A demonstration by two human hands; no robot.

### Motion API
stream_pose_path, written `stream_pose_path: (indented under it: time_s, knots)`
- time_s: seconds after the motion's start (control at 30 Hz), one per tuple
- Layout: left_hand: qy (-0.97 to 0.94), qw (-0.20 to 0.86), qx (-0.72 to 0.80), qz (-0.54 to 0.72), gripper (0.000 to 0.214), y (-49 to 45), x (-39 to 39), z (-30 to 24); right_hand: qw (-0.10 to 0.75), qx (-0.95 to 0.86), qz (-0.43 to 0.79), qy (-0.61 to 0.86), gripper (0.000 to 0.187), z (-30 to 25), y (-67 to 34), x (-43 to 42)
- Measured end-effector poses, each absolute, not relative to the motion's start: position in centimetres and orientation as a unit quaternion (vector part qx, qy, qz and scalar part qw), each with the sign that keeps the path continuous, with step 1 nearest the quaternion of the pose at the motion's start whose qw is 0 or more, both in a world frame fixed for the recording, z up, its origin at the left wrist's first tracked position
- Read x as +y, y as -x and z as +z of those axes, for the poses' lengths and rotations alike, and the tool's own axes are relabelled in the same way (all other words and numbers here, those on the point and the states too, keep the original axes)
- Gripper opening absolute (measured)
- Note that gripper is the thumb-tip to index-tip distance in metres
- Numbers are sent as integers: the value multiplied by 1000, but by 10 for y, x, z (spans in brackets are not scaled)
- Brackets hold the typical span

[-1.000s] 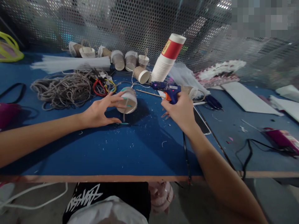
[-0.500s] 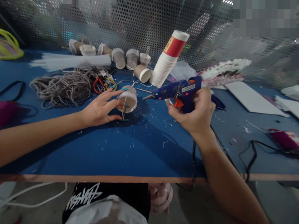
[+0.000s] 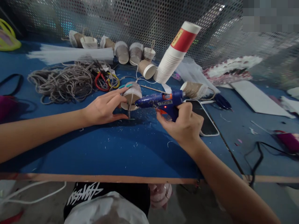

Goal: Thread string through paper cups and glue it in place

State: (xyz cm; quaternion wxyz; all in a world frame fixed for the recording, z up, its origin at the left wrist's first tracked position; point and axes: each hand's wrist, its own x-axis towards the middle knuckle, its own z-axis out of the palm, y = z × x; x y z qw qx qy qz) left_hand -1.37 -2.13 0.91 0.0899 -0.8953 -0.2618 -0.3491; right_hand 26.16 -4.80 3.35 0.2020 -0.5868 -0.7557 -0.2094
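Observation:
My left hand (image 3: 104, 107) grips a small paper cup (image 3: 132, 95) lying on its side on the blue table (image 3: 121, 149), fingers curled around its left flank. A thin string hangs down from the cup's rim. My right hand (image 3: 183, 126) is closed round the handle of a blue hot glue gun (image 3: 161, 100). The gun's nozzle points left and touches the cup's side. A red light glows on the gun's body. Its black cord (image 3: 257, 161) trails off the table's front edge.
A tangle of grey twine (image 3: 63, 82) and coloured scissors (image 3: 106, 81) lie behind my left hand. Several twine-wrapped cups (image 3: 130, 54) line the mesh wall, beside a leaning stack of paper cups (image 3: 175, 53). A phone (image 3: 206, 119) and a twine spool (image 3: 193, 89) lie right of the gun.
My right hand lifted the glue gun from the table, then swung it down and left until its nozzle met the cup. My left hand kept its hold on the cup.

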Motion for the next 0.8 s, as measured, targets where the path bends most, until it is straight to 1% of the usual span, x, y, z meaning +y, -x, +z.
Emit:
stream_pose_path:
  time_s: [0.07, 0.17, 0.23, 0.3, 0.43, 0.63, 0.8]
  knots:
    - [890, 117, -254, -360, 38, 13, -20, 8, 215, -768, -257, 546, 31, 30, -260, -47]
    - [890, 118, -247, -365, 36, 13, -19, 8, 276, -774, -364, 438, 26, 28, -257, -45]
    - [892, 112, -244, -364, 34, 14, -19, 7, 307, -769, -420, 371, 26, 29, -255, -45]
    - [896, 101, -239, -361, 30, 16, -18, 7, 311, -768, -451, 332, 28, 32, -252, -48]
    - [905, 93, -216, -353, 25, 17, -15, 6, 289, -769, -475, 316, 29, 37, -246, -53]
    - [904, 118, -202, -359, 38, 14, -14, 8, 262, -771, -481, 326, 34, 35, -241, -57]
    - [907, 105, -195, -357, 40, 13, -14, 10, 261, -775, -475, 325, 31, 34, -241, -57]
